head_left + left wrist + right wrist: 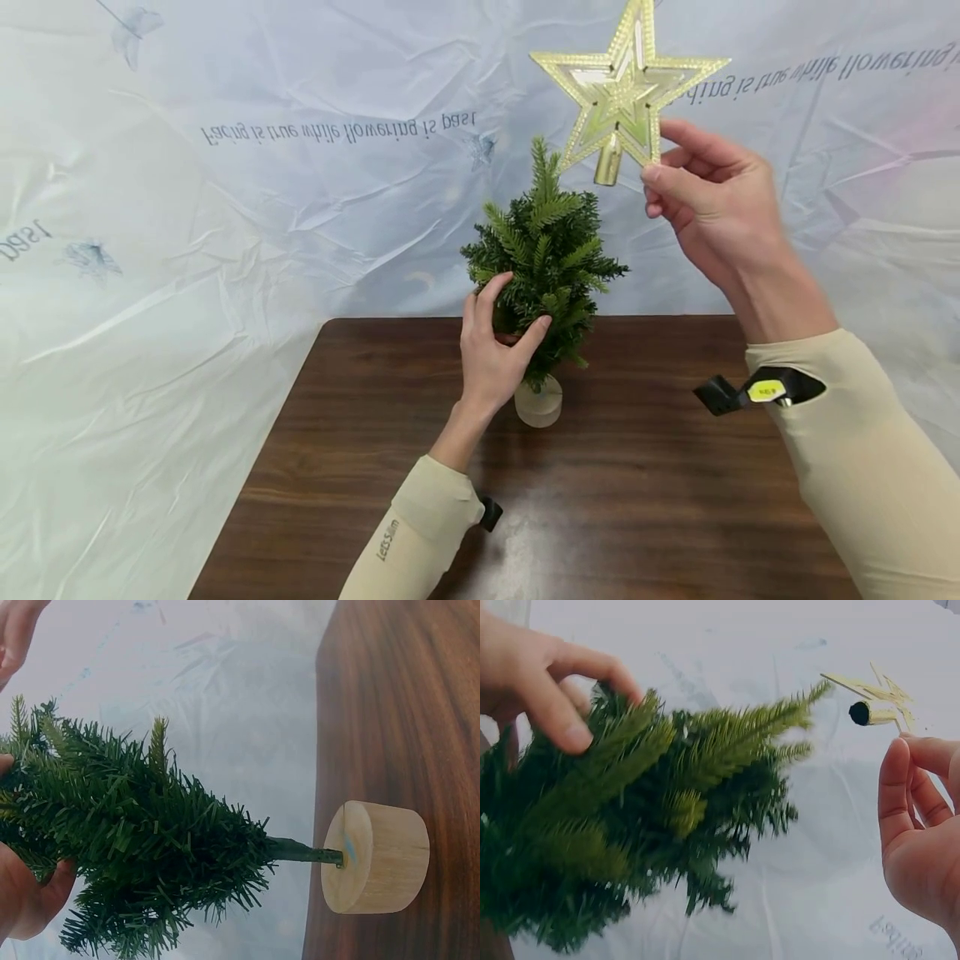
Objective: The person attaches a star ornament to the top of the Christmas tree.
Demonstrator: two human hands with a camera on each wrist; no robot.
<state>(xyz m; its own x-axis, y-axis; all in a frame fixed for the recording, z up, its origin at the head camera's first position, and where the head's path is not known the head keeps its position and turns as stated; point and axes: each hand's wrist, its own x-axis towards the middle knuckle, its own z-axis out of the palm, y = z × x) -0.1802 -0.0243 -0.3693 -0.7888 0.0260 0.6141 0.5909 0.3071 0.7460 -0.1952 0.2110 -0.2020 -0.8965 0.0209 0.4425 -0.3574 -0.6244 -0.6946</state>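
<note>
A small artificial Christmas tree (551, 250) stands upright on its round wooden base (386, 859). My left hand (487, 350) holds it from the left, fingers and thumb bent around the mid branches; foliage hides part of the grip. Up to the right, my right hand (723, 196) pinches a gold star topper (622, 96) by a lower point, between thumb and fingers. The star is upright in the head view, its short tube (608, 160) downward, just right of the treetop (542, 162). In the right wrist view the tube's dark open end (859, 714) faces the tree, apart from its tip.
The dark brown wooden table (360, 450) lies under the tree, its back edge just behind the base. A wrinkled pale sheet (262, 217) with printed lettering hangs behind and to the left. Black wrist straps (765, 389) show at both beige sleeves.
</note>
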